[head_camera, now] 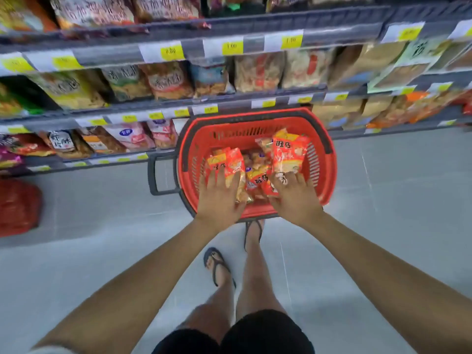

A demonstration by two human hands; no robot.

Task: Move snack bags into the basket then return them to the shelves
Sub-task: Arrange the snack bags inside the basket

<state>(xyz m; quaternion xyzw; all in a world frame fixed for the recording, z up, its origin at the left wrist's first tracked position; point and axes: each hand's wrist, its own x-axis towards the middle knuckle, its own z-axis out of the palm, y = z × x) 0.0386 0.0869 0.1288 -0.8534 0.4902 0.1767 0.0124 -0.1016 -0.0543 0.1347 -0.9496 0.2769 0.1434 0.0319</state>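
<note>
Your hands both over red basket [229, 135]. Left hand [219, 198], fingers straight, presses flat snack bag [228, 162] at basket's left side. Right hand [293, 198] curls round upright snack bag [288, 152] at basket's right side.

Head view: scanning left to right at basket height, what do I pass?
Red bag on the floor → grey pull handle → left hand → right hand, gripping a snack bag → red basket's right wall.
</note>
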